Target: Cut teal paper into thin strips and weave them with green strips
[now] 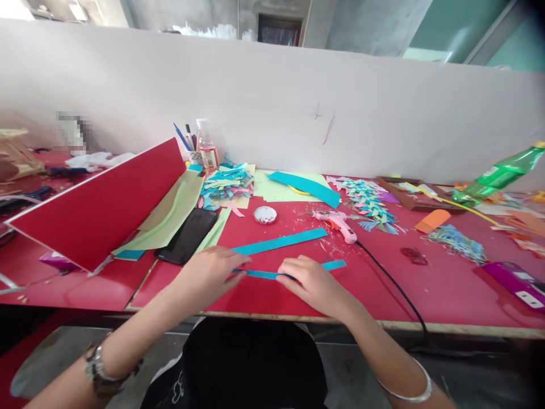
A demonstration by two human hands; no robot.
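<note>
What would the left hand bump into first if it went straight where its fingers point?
Probably the right hand, facing the left hand along the narrow blue paper strip both hold, though exact depth is hard to judge.

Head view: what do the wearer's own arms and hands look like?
The left hand and right hand are bare, without gloves, and no sleeves show. The left arm wears a silvery and dark bracelet or watch; the right arm, a thin pale bangle. Black clothing with a small white outline motif shows between them.
</note>
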